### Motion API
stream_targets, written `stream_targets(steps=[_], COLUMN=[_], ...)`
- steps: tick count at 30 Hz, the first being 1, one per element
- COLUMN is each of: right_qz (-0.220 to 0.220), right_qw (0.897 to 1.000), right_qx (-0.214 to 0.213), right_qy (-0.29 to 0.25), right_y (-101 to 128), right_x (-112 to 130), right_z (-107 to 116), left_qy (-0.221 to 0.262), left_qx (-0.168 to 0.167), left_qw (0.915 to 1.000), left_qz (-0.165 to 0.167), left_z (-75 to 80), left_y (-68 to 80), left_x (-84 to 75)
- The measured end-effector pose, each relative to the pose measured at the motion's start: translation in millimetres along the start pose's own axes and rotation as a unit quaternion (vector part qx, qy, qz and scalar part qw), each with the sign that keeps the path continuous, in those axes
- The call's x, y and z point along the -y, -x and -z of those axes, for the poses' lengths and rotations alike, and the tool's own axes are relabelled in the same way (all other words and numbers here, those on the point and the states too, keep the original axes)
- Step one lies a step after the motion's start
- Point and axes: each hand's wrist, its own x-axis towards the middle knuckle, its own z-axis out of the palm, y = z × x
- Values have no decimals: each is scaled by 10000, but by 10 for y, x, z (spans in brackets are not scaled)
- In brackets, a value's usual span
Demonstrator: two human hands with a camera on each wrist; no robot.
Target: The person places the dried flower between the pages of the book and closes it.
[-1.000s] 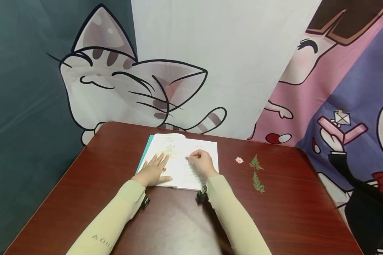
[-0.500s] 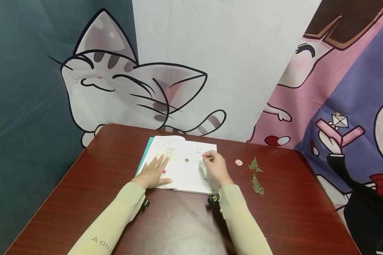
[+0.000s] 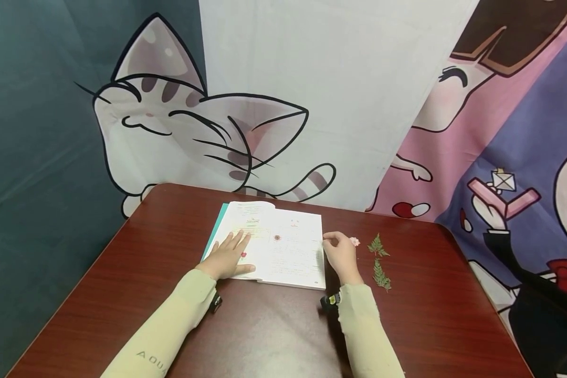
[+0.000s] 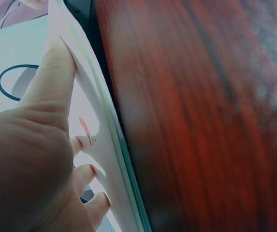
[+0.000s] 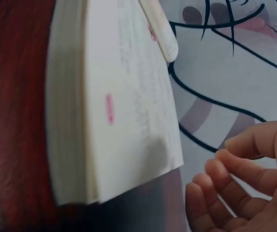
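Note:
An open book (image 3: 288, 257) lies on the dark red table (image 3: 420, 320). My left hand (image 3: 227, 255) presses flat on its left page, fingers straight; the left wrist view shows those fingers (image 4: 51, 72) spread on the white page (image 4: 87, 108). A small dark pressed flower (image 3: 277, 237) sits alone on the right page, seen as a pink spot (image 5: 109, 108) in the right wrist view. My right hand (image 3: 341, 253) hovers just off the book's right edge, fingers (image 5: 235, 166) loosely curled and holding nothing. A pink pressed flower (image 3: 355, 241) lies right beside its knuckles.
Two green fern sprigs (image 3: 378, 245) (image 3: 381, 274) lie on the table right of the pink flower. A cartoon cat cloth (image 3: 193, 126) hangs behind the table. The table's rounded far corner (image 3: 446, 226) is near the ferns.
My right hand has left the small flower on the right page and moved right, off the book, to beside the pink flower. The left hand stayed put.

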Motion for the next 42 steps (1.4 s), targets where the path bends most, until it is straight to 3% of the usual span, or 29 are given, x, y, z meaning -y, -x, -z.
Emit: stream_targets(steps=[8,20,28,36,42], right_qz=[-617,-618,-587,-398,-340], right_qw=[9967,9961,9964,9986,9994], right_qx=[482,587,560,250,25], right_qy=[201,231,246,230,-94], right_y=[17,18,32,22,17], right_x=[-131,-118,-99,-93,-52], right_z=[-46,-81,-67,-61,-43], left_qy=[-33,1,-43,5,-14], left_qx=[111,110,100,158,113], left_qw=[9999,9999,9999,9999,9999], left_qz=[46,-5,4,56,-25], left_z=[25,58,56,92,65], left_y=[12,25,26,48,29], left_x=[-26,-34,-30,-59,-28])
